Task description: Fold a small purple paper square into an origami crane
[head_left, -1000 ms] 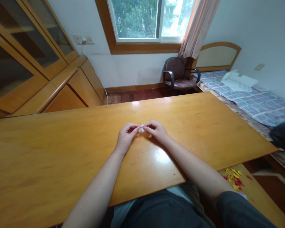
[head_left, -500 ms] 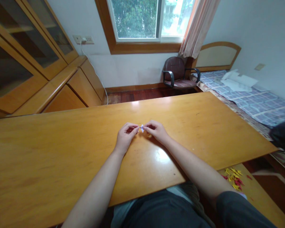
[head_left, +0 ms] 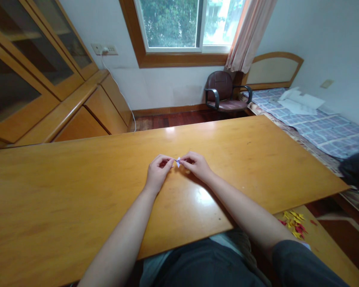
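Observation:
A small purple folded paper piece (head_left: 178,162) is held just above the wooden table (head_left: 77,191), with pointed ends sticking up and down between my fingertips. My left hand (head_left: 159,169) pinches its left end between thumb and forefinger. From the other side, my right hand (head_left: 196,164) grips the right end the same way. Fingers cover both ends, so the full shape of the paper is hidden.
Right of my lap, a lower wooden surface (head_left: 332,247) carries a pile of yellow and red folded paper pieces (head_left: 294,223). Beyond the table stand a brown armchair (head_left: 223,91), a bed (head_left: 326,123) and a wooden cabinet (head_left: 77,115).
The purple paper and my fingertips have shifted very slightly left. Both hands keep their pinch, and nothing else has visibly moved.

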Motion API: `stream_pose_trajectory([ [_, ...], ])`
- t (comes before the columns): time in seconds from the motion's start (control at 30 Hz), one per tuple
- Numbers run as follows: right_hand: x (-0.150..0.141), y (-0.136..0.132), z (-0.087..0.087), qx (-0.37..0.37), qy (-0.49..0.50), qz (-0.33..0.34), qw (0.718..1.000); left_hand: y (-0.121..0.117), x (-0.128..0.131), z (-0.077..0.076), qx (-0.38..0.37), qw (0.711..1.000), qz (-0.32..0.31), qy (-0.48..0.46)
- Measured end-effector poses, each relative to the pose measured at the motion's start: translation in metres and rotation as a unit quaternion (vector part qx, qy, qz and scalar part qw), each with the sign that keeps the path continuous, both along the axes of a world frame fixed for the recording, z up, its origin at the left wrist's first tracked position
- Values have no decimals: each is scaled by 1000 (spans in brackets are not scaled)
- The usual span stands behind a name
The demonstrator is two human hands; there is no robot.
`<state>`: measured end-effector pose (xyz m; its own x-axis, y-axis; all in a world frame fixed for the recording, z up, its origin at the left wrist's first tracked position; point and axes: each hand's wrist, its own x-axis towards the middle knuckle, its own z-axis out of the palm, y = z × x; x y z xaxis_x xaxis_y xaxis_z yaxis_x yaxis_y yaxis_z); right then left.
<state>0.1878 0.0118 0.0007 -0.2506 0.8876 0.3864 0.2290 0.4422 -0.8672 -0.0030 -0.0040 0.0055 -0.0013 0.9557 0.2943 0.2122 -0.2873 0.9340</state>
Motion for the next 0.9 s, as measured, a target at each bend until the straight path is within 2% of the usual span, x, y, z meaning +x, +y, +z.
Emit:
stream_pose_trajectory([
  [0.33, -1, -1, 1, 36, -32, 1, 999, 1, 0, -1, 0, 1000, 9, 25],
  [0.67, 0, 0, 2, 2, -17, -10, 1000, -2, 0, 3, 29, 998, 10, 50],
  [0.9, -1, 0, 1, 12, -21, -12, 1000, -3, 0, 6, 51, 995, 20, 86],
])
